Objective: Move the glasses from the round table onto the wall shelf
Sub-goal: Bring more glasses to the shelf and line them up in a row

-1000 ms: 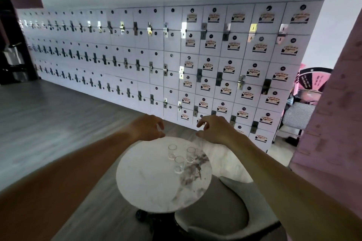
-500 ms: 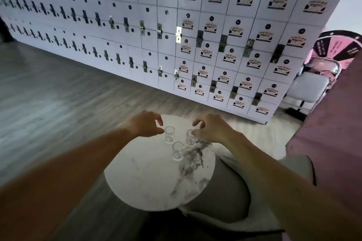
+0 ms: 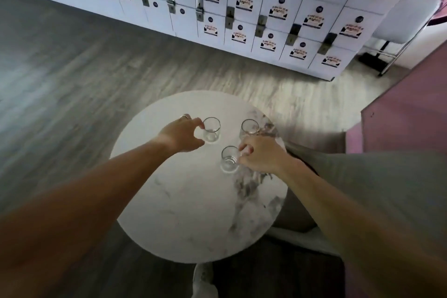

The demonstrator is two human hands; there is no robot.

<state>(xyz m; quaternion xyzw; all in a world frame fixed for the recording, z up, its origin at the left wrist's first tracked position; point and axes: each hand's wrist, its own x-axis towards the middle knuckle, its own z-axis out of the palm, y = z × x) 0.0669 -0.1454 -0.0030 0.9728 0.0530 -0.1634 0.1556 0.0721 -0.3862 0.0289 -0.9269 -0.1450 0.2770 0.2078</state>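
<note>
The left hand [image 3: 180, 133] reaches across the round desk [image 3: 183, 213] to the left glass [image 3: 211, 129], which stands upright just to that hand's right. Finger and thumb are spread in a curve toward its wall, a fingertip at the rim and the thumb lower near the base; whether they already pinch it I cannot tell, though the hand looks not yet clamped. A ring [image 3: 184, 117] shows on one finger of that hand. Further right and toward the person stands the near glass [image 3: 229, 158], also upright, with the right hand [image 3: 262, 155] directly at its right side, fingers curled in against its rim and wall, seemingly taking hold. The far glass [image 3: 249, 127] stands beyond that hand's knuckles, free of both hands and closer to the right one. All three glasses sit on the far half of the desk, well apart from any shelf, none of which shows here. Each hand has its own glass at its fingertips, so the next move is likely a closing and a straight lift, leaving the far glass for another trip. Beyond the desk runs a wall of lockers [image 3: 278, 12].
</note>
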